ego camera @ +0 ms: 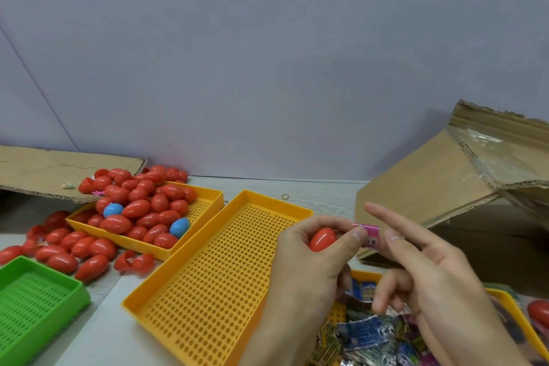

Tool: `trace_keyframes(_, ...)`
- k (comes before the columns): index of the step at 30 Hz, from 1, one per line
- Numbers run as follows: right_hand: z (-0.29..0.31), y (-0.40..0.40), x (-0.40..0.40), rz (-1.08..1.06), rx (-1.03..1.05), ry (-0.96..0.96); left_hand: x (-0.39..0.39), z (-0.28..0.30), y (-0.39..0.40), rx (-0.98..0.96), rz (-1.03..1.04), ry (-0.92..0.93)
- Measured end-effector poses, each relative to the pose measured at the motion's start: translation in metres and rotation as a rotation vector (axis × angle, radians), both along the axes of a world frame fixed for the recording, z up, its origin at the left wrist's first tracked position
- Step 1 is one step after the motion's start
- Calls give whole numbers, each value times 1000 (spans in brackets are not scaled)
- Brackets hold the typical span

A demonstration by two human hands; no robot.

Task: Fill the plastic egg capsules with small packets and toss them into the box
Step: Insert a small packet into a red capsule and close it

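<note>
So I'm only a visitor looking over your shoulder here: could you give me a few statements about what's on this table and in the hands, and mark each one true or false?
1. The left hand holds a red egg capsule. True.
2. The middle yellow tray is heaped with eggs. False: it holds nothing; the eggs fill the far yellow tray.
3. Every egg in that far tray is red. False: two blue eggs lie among the red ones.
4. A pink packet is pinched between the fingers of both hands, beside the capsule. True.
5. The green tray sits at the right, by the cardboard box. False: it sits at the near left.
</note>
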State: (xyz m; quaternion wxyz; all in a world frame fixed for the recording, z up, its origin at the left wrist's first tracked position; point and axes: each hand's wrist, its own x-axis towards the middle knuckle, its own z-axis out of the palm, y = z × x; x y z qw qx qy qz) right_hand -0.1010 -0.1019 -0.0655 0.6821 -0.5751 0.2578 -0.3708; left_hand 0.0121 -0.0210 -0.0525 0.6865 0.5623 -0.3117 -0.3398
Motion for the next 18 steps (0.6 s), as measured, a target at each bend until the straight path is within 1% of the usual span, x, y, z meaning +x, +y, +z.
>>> trace_keyframes(6, 3, 1, 0, -19, 21, -33, -1, 0, -1, 44, 8, -58)
trace_keyframes(11, 3, 2, 0, -38, 60, -32, 3, -3, 0, 55, 103, -100)
trace_keyframes(15, -4, -5, -4, -93, 37, 29, 4, -2, -1, 7, 140, -135)
trace_keyframes(18, -8, -10, -7, -153, -24, 92, 4, -2, -1, -2, 119, -149)
